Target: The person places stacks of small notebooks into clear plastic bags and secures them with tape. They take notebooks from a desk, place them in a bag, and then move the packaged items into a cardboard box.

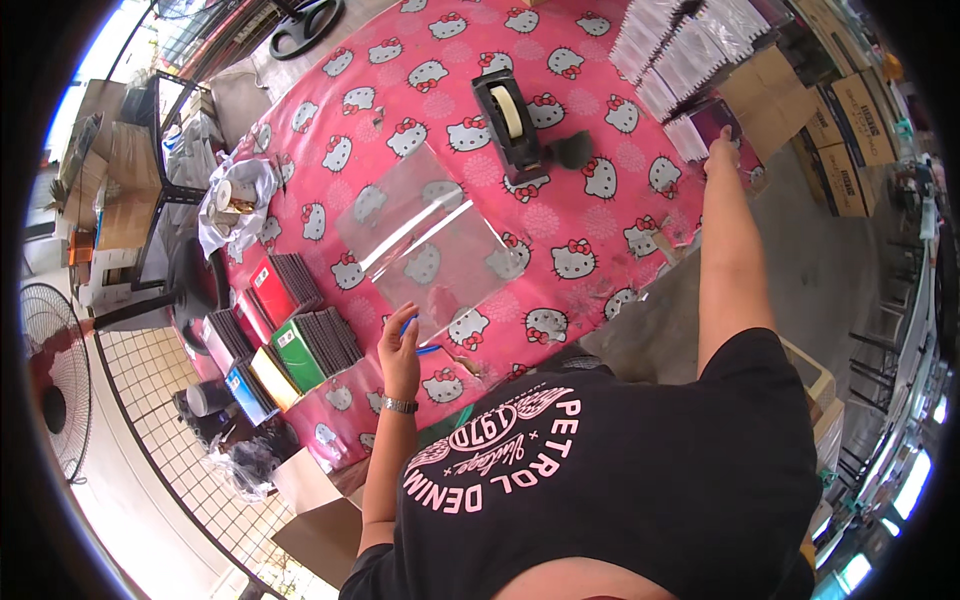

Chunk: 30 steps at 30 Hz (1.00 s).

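My left hand [399,350], with a watch at the wrist, is closed round a thin blue-handled tool [428,349] that looks like scissors, partly hidden by the fingers. Just beyond it, a clear plastic sheet [425,250] lies flat on the pink patterned tablecloth [545,225]. My right arm stretches out to the far right. There my right hand [722,155] grips the edge of a dark purple notebook [712,119] beside clear-wrapped stacks [680,70] with spiral edges. Its fingertips are small in view.
A black tape dispenser [510,125] stands at the table's far middle. Stacked spiral notebooks, green [315,348] and red [285,287] among them, sit at the left edge near a white plastic bag [238,205]. Cardboard boxes [850,140] stand at right; a fan [55,380] is far left.
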{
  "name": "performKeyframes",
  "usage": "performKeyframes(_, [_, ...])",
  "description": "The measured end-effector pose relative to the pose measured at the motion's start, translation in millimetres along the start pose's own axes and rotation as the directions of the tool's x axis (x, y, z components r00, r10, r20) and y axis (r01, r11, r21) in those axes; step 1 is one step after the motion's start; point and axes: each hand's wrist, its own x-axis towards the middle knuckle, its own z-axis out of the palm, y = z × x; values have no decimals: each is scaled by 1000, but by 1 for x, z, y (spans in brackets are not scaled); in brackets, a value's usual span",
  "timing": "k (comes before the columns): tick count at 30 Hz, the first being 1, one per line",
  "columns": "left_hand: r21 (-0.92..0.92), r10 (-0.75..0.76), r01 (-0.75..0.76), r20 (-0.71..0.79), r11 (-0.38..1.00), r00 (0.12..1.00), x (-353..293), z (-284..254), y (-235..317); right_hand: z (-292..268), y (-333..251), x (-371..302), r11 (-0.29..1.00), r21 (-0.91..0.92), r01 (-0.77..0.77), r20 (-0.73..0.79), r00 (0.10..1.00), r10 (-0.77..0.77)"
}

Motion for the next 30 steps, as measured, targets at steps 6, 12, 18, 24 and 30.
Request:
performKeyframes(6, [-171, -102, 79, -132, 982, 986, -24, -47, -23, 16, -8, 51, 964, -242, -111, -67, 993, 98])
performKeyframes(12, [3, 114, -140, -594, 990, 796, -37, -156, 24, 38, 35, -89, 653, -440, 617, -498, 437, -749])
performKeyframes(18, [273, 314, -154, -845, 949, 433, -17, -351, 12, 79, 116, -539, 274, 694, 665, 565, -268, -781])
performKeyframes(24, [458, 288, 203, -786, 866, 547, 57, -464, -53, 179, 153, -790, 124, 543, 831, 723, -387, -572])
performKeyframes(30, [493, 146, 328, -702, 806, 697, 113, -472, -82, 225, 165, -839, -36, 110, 993, 869, -114, -482])
